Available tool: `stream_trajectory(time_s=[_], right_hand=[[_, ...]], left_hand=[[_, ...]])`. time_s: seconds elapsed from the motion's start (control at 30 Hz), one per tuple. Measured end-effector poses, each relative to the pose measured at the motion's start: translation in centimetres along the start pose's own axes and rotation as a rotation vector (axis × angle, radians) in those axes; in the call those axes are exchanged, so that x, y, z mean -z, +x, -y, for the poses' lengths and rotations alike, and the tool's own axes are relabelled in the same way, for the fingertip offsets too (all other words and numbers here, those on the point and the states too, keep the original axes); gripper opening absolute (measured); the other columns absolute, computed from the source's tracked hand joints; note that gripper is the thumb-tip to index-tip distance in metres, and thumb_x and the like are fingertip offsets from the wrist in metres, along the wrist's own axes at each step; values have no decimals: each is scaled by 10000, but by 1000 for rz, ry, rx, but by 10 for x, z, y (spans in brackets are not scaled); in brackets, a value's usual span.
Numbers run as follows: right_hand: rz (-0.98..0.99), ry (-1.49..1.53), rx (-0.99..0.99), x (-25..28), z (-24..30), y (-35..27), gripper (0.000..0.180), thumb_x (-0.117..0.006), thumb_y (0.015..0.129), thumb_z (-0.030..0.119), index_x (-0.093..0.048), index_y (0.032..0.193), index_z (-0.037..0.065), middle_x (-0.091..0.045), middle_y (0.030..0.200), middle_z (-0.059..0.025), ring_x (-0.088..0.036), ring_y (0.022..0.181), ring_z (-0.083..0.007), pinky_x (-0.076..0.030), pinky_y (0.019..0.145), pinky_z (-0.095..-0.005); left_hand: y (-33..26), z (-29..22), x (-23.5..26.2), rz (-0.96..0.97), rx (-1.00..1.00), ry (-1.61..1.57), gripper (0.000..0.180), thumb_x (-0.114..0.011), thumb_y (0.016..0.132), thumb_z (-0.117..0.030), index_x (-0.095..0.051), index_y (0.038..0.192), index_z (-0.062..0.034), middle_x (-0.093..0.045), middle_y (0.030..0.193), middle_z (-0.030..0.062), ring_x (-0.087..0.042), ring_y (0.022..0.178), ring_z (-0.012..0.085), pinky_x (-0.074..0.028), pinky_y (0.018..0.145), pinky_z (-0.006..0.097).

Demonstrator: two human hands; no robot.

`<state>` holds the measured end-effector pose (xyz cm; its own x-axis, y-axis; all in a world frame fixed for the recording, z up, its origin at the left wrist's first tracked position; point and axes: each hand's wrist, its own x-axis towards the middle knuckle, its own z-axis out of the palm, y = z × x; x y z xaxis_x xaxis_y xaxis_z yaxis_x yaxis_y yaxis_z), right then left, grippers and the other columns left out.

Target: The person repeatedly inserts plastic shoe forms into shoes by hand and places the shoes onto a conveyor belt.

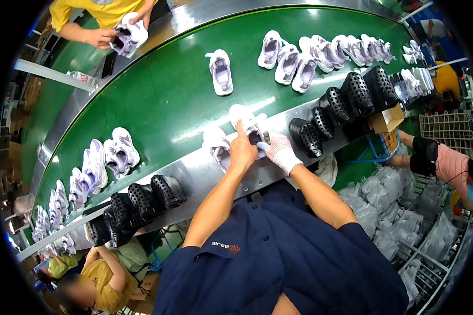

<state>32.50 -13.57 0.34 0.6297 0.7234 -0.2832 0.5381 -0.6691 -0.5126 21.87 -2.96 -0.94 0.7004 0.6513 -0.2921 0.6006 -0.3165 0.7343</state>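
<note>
A white sneaker (243,115) lies at the near edge of the green belt, its dark opening toward me. My bare left hand (243,149) is closed on its near end, with the index finger stretched along the upper. On the other side of the opening, my right hand (281,153), in a white and pink glove, pinches the shoe's edge; its fingertips are partly hidden. Just left of my left hand rests a second white sneaker (215,140) with a lilac lining. Farther out on the belt stands a single white sneaker (221,73).
White and lilac sneakers stand in rows at right (305,71) and left (94,163). Black perforated clogs line the metal ledge at right (335,105) and left (142,202). Across the belt, a person in yellow holds a sneaker (130,35). Plastic-wrapped bundles (386,191) fill a rack at right.
</note>
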Motion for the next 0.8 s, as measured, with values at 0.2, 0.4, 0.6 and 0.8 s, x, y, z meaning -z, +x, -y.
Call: stream_trajectory(time_s=[0.2, 0.4, 0.6, 0.8], right_hand=[[-30, -157, -96, -14, 13, 19, 430, -683, 900, 423, -655, 1032, 14, -717, 951, -249, -696, 929, -433, -544, 824, -503], [130, -214, -135, -14, 7, 22, 304, -649, 893, 294, -671, 1072, 49, -712, 1074, -199, -688, 1046, -381, -544, 902, -481], [220, -303, -87, -10, 14, 18, 263, -656, 867, 242, -691, 1053, 60, -709, 1092, -208, -688, 1019, -408, -545, 882, -498], [357, -421, -80, 4, 25, -5, 408, -654, 926, 434, -677, 1036, 43, -714, 1017, -219, -696, 975, -411, -550, 825, -512]], left_hand=[[15, -9, -13, -132, 202, 177, 919, -684, 782, -44, -208, 1563, 56, -725, 823, 237, -722, 799, 432, -565, 732, 498], [-45, -16, 3, -97, -90, 109, 749, -672, 869, -168, -364, 1518, 45, -654, 971, 303, -664, 885, 456, -536, 745, 522], [-111, 14, 48, -147, 240, 284, 591, -733, 884, -371, -597, 1299, 26, -621, 1121, 295, -603, 1059, 463, -530, 844, 521], [-128, 39, 36, -305, -54, 80, 399, -701, 936, -347, -669, 1137, -3, -612, 1077, 226, -627, 982, 414, -537, 842, 480]])
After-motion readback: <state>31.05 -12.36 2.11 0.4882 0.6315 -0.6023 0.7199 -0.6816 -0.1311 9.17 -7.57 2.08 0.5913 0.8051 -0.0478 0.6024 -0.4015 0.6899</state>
